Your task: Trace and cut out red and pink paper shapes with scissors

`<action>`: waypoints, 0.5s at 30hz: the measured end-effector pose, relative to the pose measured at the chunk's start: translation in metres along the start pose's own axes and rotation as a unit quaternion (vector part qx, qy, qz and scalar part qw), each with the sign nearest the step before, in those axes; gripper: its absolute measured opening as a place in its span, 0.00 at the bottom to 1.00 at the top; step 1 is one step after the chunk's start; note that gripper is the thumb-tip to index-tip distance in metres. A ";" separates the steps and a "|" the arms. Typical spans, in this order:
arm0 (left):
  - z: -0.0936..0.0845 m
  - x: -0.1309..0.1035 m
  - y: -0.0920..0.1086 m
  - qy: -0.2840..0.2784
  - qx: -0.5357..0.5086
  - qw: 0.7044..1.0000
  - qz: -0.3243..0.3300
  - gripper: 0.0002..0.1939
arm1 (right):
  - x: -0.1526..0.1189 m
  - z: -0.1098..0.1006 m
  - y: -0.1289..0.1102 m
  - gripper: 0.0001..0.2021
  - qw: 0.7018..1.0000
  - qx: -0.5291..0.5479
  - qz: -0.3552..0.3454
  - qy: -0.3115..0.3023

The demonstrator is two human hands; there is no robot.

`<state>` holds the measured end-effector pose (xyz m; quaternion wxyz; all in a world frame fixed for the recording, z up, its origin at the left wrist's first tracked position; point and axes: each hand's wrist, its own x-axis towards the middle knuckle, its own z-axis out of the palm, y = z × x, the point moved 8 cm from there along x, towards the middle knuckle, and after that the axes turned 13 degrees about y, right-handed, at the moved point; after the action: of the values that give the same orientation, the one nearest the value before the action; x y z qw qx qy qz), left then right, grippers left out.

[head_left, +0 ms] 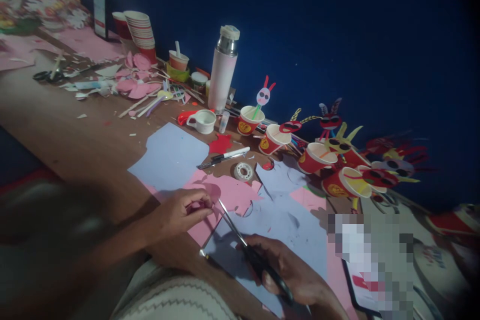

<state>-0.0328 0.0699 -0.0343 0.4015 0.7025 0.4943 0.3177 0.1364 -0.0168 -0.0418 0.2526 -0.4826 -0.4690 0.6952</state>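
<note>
My right hand point(279, 267) is closed round the black handles of a pair of scissors point(236, 232), whose blades point up and left. The blade tips are close to the fingertips of my left hand point(189, 210). Thumb and fingers of that hand are pinched together; what they hold, if anything, is too small to make out. Beneath both hands lie pink paper point(228, 192) and pale blue paper point(300, 230). Another pale blue sheet point(170, 155) lies beyond my left hand. A tape roll point(243, 172) and pens point(225, 156) lie behind the scissors.
Red paper cups point(250, 121) with paper-faced figures run along the back right. A white bottle point(223, 70), a small white cup point(205, 121) and stacked cups point(140, 32) stand at the back. Pink scraps point(138, 85) and other scissors point(48, 76) lie left. A phone point(358, 280) lies at right.
</note>
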 end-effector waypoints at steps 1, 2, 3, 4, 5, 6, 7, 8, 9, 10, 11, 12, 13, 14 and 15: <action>0.001 0.000 0.002 -0.001 -0.006 1.000 -0.004 0.04 | 0.000 0.000 -0.001 0.28 1.000 -0.002 -0.001 0.002; 0.001 0.000 0.004 0.001 -0.014 1.000 -0.006 0.03 | 0.001 0.001 -0.001 0.28 1.000 -0.002 -0.003 0.004; 0.001 0.001 0.005 0.003 -0.020 1.000 -0.005 0.03 | 0.002 0.001 -0.002 0.29 1.000 -0.002 -0.004 0.008; 0.001 0.001 0.007 0.005 -0.023 1.000 -0.003 0.03 | 0.003 0.001 -0.002 0.29 1.000 -0.003 -0.004 0.013; 0.000 0.001 0.008 0.008 -0.021 1.000 0.001 0.03 | 0.004 0.001 -0.002 0.30 1.000 -0.003 -0.003 0.019; 0.000 0.002 0.009 0.011 -0.017 1.000 0.005 0.03 | 0.005 0.001 -0.002 0.30 1.000 -0.001 -0.002 0.023; -0.001 0.002 0.009 0.015 -0.012 1.000 0.008 0.03 | 0.005 0.001 -0.001 0.30 1.000 0.004 -0.002 0.027; -0.002 0.002 0.009 0.020 -0.007 1.000 0.010 0.04 | 0.006 0.001 0.000 0.29 0.999 0.007 0.003 0.031; -0.003 0.002 0.009 0.025 -0.002 1.000 0.009 0.04 | 0.006 0.000 0.003 0.28 0.999 0.010 0.010 0.038; -0.003 0.002 0.008 0.028 0.004 1.000 0.008 0.04 | 0.007 -0.002 0.006 0.27 0.999 0.012 0.018 0.048; -0.003 0.002 0.007 0.028 0.011 1.000 0.006 0.04 | 0.007 -0.004 0.010 0.25 0.998 0.014 0.026 0.059; -0.003 0.002 0.006 0.028 0.018 0.999 0.004 0.04 | 0.007 -0.006 0.013 0.25 0.997 0.015 0.030 0.069; -0.002 0.002 0.005 0.028 0.025 0.999 0.004 0.04 | 0.007 -0.007 0.015 0.25 0.996 0.017 0.030 0.077; -0.002 0.002 0.005 0.028 0.030 0.999 0.005 0.04 | 0.008 -0.008 0.017 0.26 0.996 0.020 0.025 0.081; -0.003 0.002 0.004 0.031 0.030 0.999 0.006 0.04 | 0.008 -0.009 0.017 0.27 0.996 0.024 0.019 0.085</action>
<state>-0.0328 0.0720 -0.0293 0.3628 0.7074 0.5111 0.3267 0.1428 -0.0141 -0.0617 0.2895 -0.5428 -0.4200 0.6672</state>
